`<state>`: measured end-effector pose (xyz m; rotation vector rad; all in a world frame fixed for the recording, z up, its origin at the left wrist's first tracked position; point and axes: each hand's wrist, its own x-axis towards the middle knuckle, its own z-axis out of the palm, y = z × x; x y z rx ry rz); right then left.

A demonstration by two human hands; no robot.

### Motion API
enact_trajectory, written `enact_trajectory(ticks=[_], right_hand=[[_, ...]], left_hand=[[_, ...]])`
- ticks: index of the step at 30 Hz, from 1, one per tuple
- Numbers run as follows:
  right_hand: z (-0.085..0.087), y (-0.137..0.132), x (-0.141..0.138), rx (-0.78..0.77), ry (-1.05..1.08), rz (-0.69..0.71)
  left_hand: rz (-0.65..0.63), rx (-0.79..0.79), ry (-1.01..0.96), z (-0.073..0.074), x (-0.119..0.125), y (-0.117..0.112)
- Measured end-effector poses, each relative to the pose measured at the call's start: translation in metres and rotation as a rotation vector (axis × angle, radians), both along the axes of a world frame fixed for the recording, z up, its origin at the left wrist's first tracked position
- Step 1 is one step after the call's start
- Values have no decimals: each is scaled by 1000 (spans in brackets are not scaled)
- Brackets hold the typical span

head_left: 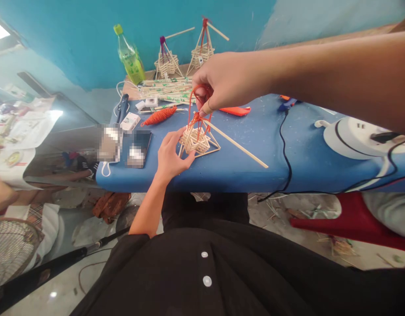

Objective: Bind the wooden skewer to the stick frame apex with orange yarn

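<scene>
Fingers [207, 105] of my right hand [218, 83] pinch orange cord [189, 105] atop a small stick frame [195, 142] on the blue table [261, 127], my left hand [172, 153] clasping its lattice, which I judge built, the cord's loose loop seemingly not yet tightened.

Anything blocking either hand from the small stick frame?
Nothing visible. The left hand already grips the stick frame by its woven part; the right hand is at its top, fingers on the orange cord. The long stick juts right, not between them.
</scene>
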<state>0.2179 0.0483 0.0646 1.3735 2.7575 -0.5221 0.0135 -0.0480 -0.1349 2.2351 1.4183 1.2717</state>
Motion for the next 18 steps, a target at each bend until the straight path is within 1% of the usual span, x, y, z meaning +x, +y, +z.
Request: enact_trajectory(ticks=[3, 7, 10, 14, 18], right_hand=[[-1, 2, 1, -4, 10, 22], [-1, 2, 1, 6, 0, 26], [0, 0, 0, 2, 1, 21], [0, 1, 1, -2, 8, 23], [-1, 1, 2, -1, 15, 30]], left_hand=[[18, 54, -18, 4, 0, -1], [74, 205, -61, 12, 2, -5], [109, 281, -85, 18, 7, -8], [181, 285, -68, 18, 17, -12], [162, 184, -90, 7, 23, -11]])
